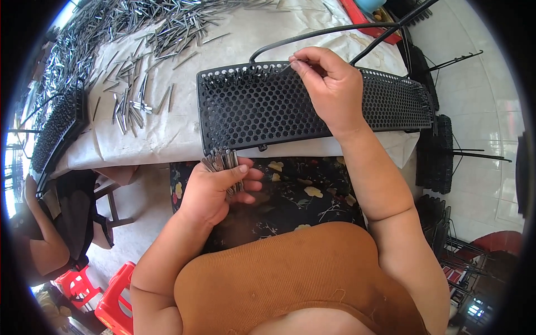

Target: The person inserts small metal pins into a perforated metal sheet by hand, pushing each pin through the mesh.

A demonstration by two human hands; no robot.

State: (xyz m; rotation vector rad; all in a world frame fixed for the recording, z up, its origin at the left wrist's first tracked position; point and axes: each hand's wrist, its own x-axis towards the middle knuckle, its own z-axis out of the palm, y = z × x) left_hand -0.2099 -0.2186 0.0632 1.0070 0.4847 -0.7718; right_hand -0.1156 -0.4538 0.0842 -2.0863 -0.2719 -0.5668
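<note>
"What lies at the far left of the frame?"

"A black perforated rack (58,125) leans at the edge of the table's pale sheet (120,148), and another person's arm (47,245) shows below it. Red stools (114,301) stand at the lower left."

"And further up?"

"A big heap of metal strips (139,22) fills the upper left, with some loose strips (134,106) scattered below it on the sheet."

"Your left hand?"

"My left hand (207,192) is left of centre, half curled. My thumb presses a bundle of strips (220,161) against my fingers, its ends poking up just by the near left corner of the black panel (262,111)."

"Where's that panel?"

"It stretches from the upper middle of the frame toward the right, full of round holes, with dark pieces crowding its far left edge."

"Your right hand?"

"My right hand (335,89) is over the panel, thumb and forefinger pinched together near its far edge. They seem to grip one thin strip (287,70), though it's too small to be sure."

"Far right?"

"More black racks (435,145), standing beside the table."
</note>
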